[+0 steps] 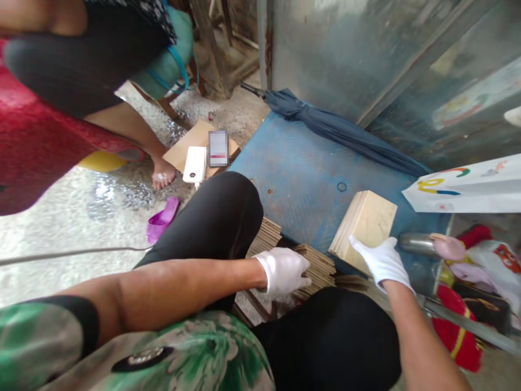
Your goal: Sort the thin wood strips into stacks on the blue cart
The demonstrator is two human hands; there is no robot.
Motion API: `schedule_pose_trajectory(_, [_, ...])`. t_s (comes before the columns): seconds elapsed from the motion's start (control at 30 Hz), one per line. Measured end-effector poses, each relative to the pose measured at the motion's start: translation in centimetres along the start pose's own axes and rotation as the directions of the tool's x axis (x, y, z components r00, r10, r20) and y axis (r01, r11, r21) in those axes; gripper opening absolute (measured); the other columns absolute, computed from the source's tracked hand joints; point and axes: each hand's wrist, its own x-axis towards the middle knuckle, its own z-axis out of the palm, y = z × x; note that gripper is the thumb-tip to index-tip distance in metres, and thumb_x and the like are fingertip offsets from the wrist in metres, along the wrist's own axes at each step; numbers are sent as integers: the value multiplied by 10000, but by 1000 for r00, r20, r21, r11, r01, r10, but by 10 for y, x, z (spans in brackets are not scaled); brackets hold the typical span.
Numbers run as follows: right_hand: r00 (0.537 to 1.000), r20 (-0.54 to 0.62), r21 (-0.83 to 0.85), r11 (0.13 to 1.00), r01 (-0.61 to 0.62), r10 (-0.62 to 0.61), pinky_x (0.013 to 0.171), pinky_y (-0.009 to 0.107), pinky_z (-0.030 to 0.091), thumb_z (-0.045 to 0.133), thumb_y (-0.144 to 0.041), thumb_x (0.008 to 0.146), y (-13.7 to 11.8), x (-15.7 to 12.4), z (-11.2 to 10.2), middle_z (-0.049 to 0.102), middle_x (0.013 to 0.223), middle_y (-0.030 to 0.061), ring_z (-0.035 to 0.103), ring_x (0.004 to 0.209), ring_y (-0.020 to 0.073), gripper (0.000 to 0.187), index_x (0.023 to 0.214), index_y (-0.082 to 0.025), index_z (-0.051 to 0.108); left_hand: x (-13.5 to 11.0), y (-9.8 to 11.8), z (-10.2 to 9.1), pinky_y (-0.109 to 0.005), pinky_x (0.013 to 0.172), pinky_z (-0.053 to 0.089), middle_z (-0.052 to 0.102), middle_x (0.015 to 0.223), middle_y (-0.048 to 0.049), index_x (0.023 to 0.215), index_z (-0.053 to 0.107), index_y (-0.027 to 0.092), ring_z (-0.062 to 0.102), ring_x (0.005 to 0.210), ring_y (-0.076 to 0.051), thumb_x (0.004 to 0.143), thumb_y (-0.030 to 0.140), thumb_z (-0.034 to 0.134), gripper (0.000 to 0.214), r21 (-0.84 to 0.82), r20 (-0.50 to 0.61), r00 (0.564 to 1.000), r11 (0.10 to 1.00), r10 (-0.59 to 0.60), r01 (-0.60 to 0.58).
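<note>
My left hand (286, 271), in a white glove, is beside a pile of thin brown cardboard-like sheets (315, 266) between my knees. Its fingers are partly bent and a little apart, with nothing visible in them. A neat stack of thin tan boards (372, 217) lies tilted at the near right of a blue surface (301, 179). Against the near end of this stack rests my gloved right hand (380, 260), thumb and fingers spread. More brown sheets (266, 236) show beside my left knee, partly hidden by it.
A folded dark umbrella (325, 122) lies along the back of the blue surface. Right of the stack are a metal flask (417, 244), a white printed bag (468, 184) and bright cloths. At left sit a power bank (194, 164), a phone (218, 147), a purple slipper (163, 220) and another person's leg (126, 127).
</note>
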Motion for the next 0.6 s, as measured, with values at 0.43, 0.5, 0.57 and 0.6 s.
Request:
schedule_pose_trajectory(0.43, [990,21,-51,989,-136,137,1123,514,361,638,-862,576,-27,16,6,396,1426,391,425,1365,422,1488,1528,80,-10,-5,7,-5,-338,660,531,726,1017,-106,1035,675,167,713,867,-282,952,495,466,397,14,43,997,998,60,-61])
schedule_pose_trajectory(0.5, [989,6,-40,989,-146,146,1111,515,375,667,-838,574,-29,12,5,420,1410,386,438,1351,433,1459,1530,74,46,-5,7,-4,-338,637,527,729,986,-101,1018,677,173,715,846,-285,949,494,471,388,15,42,998,999,51,-52])
schedule_pose_trajectory(0.57, [988,-7,-34,988,-153,153,1094,513,396,697,-817,561,-30,12,5,445,1387,383,457,1332,441,1437,1521,74,106,-5,7,-4,-332,636,527,731,962,-100,1003,679,175,715,831,-278,948,494,473,383,17,38,998,999,47,-47])
schedule_pose_trajectory(0.6, [987,-12,-34,987,-159,159,1086,518,403,708,-814,549,-29,13,5,453,1379,382,464,1322,449,1428,1514,69,135,-4,7,-4,-330,642,528,731,957,-100,999,680,176,716,829,-273,948,494,474,383,17,37,998,999,46,-46])
